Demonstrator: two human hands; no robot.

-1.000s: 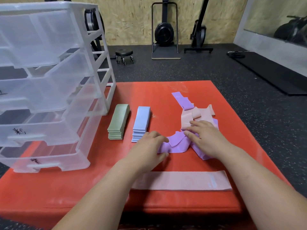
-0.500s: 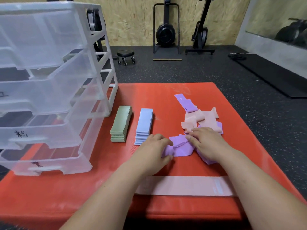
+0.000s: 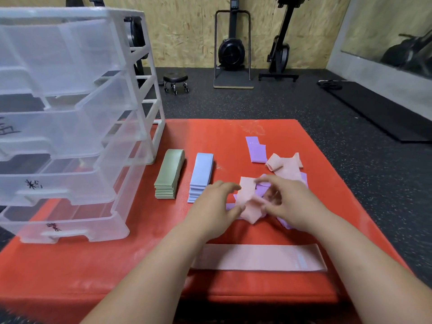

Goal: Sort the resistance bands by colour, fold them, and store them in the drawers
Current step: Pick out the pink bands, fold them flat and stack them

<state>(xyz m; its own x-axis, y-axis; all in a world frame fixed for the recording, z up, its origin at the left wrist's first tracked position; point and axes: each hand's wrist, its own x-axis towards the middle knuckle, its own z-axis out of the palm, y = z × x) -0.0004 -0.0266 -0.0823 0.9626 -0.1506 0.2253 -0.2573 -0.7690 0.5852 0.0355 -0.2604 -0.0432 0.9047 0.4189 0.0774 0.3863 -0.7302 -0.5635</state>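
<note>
On the red mat (image 3: 117, 265) lies a loose heap of purple and pink bands (image 3: 285, 170). Both hands work at its near end. My left hand (image 3: 214, 206) and my right hand (image 3: 289, 204) pinch a pink band (image 3: 247, 197) between them, lifted over purple bands. A neat stack of green bands (image 3: 168, 176) and a stack of light blue bands (image 3: 200, 176) lie left of the heap. One flat pink band (image 3: 259, 257) lies across the mat near me. The clear drawer unit (image 3: 70, 127) stands at the left with its drawers pulled out in steps.
A purple band (image 3: 256, 149) lies at the far end of the heap. Beyond the mat is dark rubber floor with a small wheeled stool (image 3: 175, 81), gym machines (image 3: 232, 50) against the plywood wall and a black mat (image 3: 383, 111) at the right.
Both hands were on the purple bands before. Now they hold a pink band up over the purple ones. The view has tilted slightly down.
</note>
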